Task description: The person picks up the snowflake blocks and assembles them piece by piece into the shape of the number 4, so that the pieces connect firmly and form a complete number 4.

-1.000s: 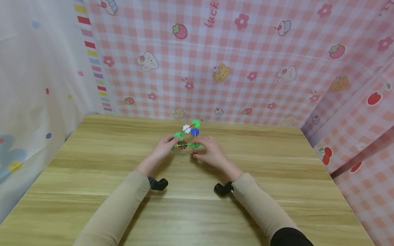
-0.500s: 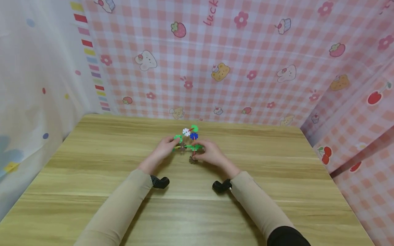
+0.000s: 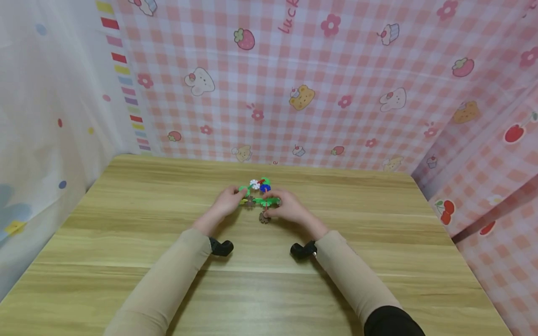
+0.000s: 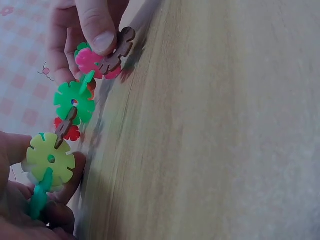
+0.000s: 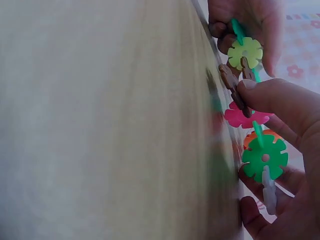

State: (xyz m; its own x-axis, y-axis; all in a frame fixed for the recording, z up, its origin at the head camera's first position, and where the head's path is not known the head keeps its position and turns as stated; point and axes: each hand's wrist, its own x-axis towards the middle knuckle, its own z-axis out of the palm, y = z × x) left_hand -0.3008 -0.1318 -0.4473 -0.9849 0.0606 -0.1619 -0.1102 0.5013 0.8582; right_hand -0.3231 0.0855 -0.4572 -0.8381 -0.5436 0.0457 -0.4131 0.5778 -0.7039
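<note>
Both hands hold a ring-like assembly of interlocking plastic snowflake discs, low over the table. In the head view, my left hand (image 3: 224, 205) grips its left side at a green disc (image 3: 244, 190), while my right hand (image 3: 292, 208) grips the right side. A white disc (image 3: 254, 184) and a blue disc (image 3: 265, 188) sit at the far side. The left wrist view shows a yellow disc (image 4: 50, 162) by the left fingers. In the right wrist view, the right thumb presses a brown disc (image 5: 232, 90) that joins a pink disc (image 5: 240, 116). Part of the assembly is hidden behind the right fingers.
A wood-grain table (image 3: 260, 289) spreads beneath the arms. Behind it hangs a pink checked cloth (image 3: 269, 84), with another cloth at the right and a white dotted one (image 3: 63, 93) at the left. Black wrist-worn devices (image 3: 221, 247) project inward from both wrists.
The far discs of the assembly have come down and nearer, so the ring looks flatter. Both hands keep their grip, the left having shifted slightly right. The view has shifted a little.
</note>
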